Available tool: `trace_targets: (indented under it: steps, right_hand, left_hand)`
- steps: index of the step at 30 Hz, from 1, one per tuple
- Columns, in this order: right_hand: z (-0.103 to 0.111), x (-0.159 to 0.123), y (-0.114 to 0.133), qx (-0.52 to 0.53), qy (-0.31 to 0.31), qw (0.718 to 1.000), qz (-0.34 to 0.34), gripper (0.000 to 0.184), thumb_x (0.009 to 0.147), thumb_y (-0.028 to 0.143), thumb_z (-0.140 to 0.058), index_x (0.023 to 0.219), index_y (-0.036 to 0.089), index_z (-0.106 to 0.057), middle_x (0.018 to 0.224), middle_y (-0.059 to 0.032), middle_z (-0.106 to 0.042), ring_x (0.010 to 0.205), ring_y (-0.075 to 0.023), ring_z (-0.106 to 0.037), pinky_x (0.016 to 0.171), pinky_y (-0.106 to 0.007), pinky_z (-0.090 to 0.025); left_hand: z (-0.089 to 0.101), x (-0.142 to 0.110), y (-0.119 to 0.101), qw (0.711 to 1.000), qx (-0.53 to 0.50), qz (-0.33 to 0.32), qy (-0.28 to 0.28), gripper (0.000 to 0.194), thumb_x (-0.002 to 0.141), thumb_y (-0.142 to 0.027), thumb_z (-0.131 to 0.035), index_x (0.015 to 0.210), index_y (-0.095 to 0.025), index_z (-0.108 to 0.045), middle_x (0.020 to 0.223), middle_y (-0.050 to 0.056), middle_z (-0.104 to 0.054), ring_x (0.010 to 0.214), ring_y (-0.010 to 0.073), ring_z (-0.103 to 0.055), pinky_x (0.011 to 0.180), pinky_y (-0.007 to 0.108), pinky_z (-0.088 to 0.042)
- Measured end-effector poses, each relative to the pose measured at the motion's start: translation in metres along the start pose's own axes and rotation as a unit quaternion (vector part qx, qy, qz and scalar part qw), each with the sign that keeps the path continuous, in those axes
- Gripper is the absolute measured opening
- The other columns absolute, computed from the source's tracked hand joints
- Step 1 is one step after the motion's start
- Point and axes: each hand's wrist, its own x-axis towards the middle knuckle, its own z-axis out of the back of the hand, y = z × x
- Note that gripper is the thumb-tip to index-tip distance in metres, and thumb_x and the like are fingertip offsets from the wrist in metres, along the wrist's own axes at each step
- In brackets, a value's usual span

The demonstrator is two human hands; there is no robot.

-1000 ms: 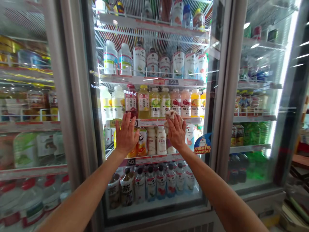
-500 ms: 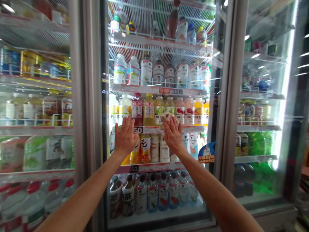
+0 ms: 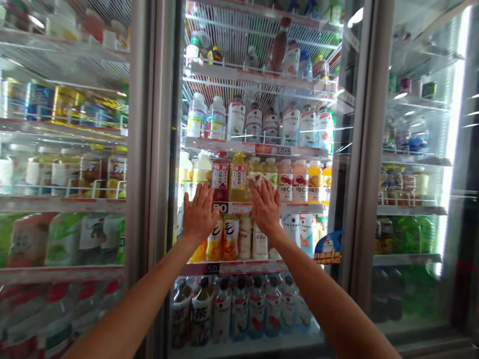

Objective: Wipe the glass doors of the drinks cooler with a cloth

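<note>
Glass door: the pane (image 3: 342, 199) stands in front of you, lit from inside, with rows of drinks behind it.
Side bays: more stocked cooler shelves show to your left (image 3: 63, 203) and right (image 3: 411, 210), past upright metal frames.
Middle shelf: its front edge (image 3: 292, 208) runs behind your hands, bearing a red bottle (image 3: 220, 174), a yellow bottle (image 3: 238, 172) and pink bottles (image 3: 286, 179).
Left hand: yours (image 3: 199, 212) lies flat against the pane, empty, fingers pointing up and apart, thumb out to the right.
Right hand: yours (image 3: 265, 207) lies over the cloth, fingers stretched upward; you cannot tell from here whether this grip is clamped on it.
Sticker: the blue and orange one (image 3: 328, 248) sits low on the door, right of your right forearm.
Cloth: the pale, patterned cloth (image 3: 256, 179) is crumpled under your right fingers, against the pane, poking out at their upper left, before the yellow-green bottles.
</note>
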Motion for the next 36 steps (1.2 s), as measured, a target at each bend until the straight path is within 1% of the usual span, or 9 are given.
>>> trace_targets:
  steps: [4,8,11,16,19,21,27,29,36]
  right_hand:
    - [0.007,-0.002,-0.030,0.002,0.009,1.000,-0.008,0.048,0.084,0.021,-0.038,0.132,0.029,-0.041,0.144,-0.0052,-0.034,0.136,-0.0197,-0.022,0.109,-0.049,-0.015]
    - [0.015,0.007,-0.108,-0.005,-0.059,0.963,-0.263,0.050,0.085,0.025,-0.034,0.134,0.017,-0.037,0.144,-0.0155,-0.031,0.135,-0.0271,-0.023,0.105,-0.057,-0.018]
    - [0.015,0.026,-0.120,0.006,-0.107,0.931,-0.348,0.051,0.085,0.025,-0.033,0.135,0.015,-0.036,0.143,-0.0179,-0.031,0.134,-0.0300,-0.024,0.102,-0.061,-0.019]
    - [0.007,0.040,-0.036,0.024,-0.037,0.996,-0.072,0.049,0.086,0.022,-0.035,0.135,0.027,-0.036,0.145,-0.0066,-0.031,0.136,-0.0221,-0.021,0.108,-0.052,-0.016]
    - [0.007,0.030,-0.010,0.020,0.020,0.998,0.062,0.050,0.084,0.018,-0.038,0.133,0.030,-0.038,0.145,-0.0035,-0.032,0.137,-0.0184,-0.019,0.111,-0.046,-0.014]
    - [0.009,0.021,-0.027,0.013,0.016,0.998,0.052,0.051,0.083,0.018,-0.040,0.133,0.029,-0.038,0.145,-0.0043,-0.033,0.137,-0.0186,-0.021,0.110,-0.046,-0.014]
    - [0.009,0.028,-0.096,-0.007,-0.104,0.964,-0.243,0.050,0.085,0.024,-0.036,0.135,0.021,-0.036,0.145,-0.0133,-0.030,0.135,-0.0273,-0.023,0.103,-0.059,-0.020]
    - [0.005,0.033,-0.076,-0.005,-0.100,0.971,-0.216,0.049,0.085,0.024,-0.036,0.134,0.020,-0.037,0.144,-0.0130,-0.031,0.135,-0.0267,-0.023,0.104,-0.057,-0.021]
    - [-0.001,0.024,0.020,0.031,0.025,0.995,0.088,0.054,0.083,0.019,-0.042,0.135,0.027,-0.035,0.145,-0.0050,-0.032,0.137,-0.0201,-0.018,0.111,-0.046,-0.013]
  left_hand:
    - [0.003,0.007,0.010,1.000,0.011,0.001,-0.004,0.056,0.086,-0.032,-0.041,0.138,-0.017,-0.028,0.144,0.014,-0.029,0.135,0.0248,-0.023,0.110,0.051,-0.009]
    - [0.009,0.017,0.020,1.000,0.019,0.006,-0.021,0.056,0.086,-0.032,-0.041,0.138,-0.018,-0.028,0.143,0.013,-0.029,0.135,0.0239,-0.022,0.110,0.049,-0.007]
    - [0.012,0.026,0.019,0.999,0.017,0.004,-0.029,0.057,0.086,-0.032,-0.042,0.139,-0.018,-0.026,0.144,0.013,-0.029,0.135,0.0234,-0.023,0.111,0.048,-0.006]
    - [0.009,0.031,0.008,1.000,0.009,-0.015,-0.013,0.058,0.086,-0.032,-0.040,0.140,-0.018,-0.024,0.144,0.012,-0.028,0.135,0.0241,-0.024,0.110,0.050,-0.007]
    - [0.006,0.029,0.007,1.000,0.008,-0.019,-0.008,0.058,0.086,-0.031,-0.040,0.140,-0.018,-0.023,0.144,0.012,-0.029,0.135,0.0243,-0.024,0.110,0.050,-0.007]
    - [0.007,0.028,0.011,1.000,0.011,-0.013,-0.007,0.057,0.086,-0.031,-0.041,0.140,-0.018,-0.025,0.143,0.012,-0.030,0.134,0.0246,-0.025,0.110,0.050,-0.008]
    - [0.014,0.030,0.023,1.000,0.024,0.012,-0.009,0.054,0.086,-0.033,-0.040,0.137,-0.017,-0.030,0.143,0.014,-0.030,0.134,0.0244,-0.025,0.110,0.049,-0.006]
    - [0.014,0.030,0.022,1.000,0.025,0.011,-0.005,0.054,0.086,-0.032,-0.040,0.137,-0.017,-0.031,0.143,0.013,-0.030,0.134,0.0238,-0.025,0.111,0.049,-0.006]
    - [0.016,0.024,0.023,0.999,0.045,-0.014,0.008,0.054,0.086,-0.032,-0.040,0.137,-0.015,-0.030,0.143,0.013,-0.030,0.135,0.0234,-0.024,0.111,0.048,-0.006]
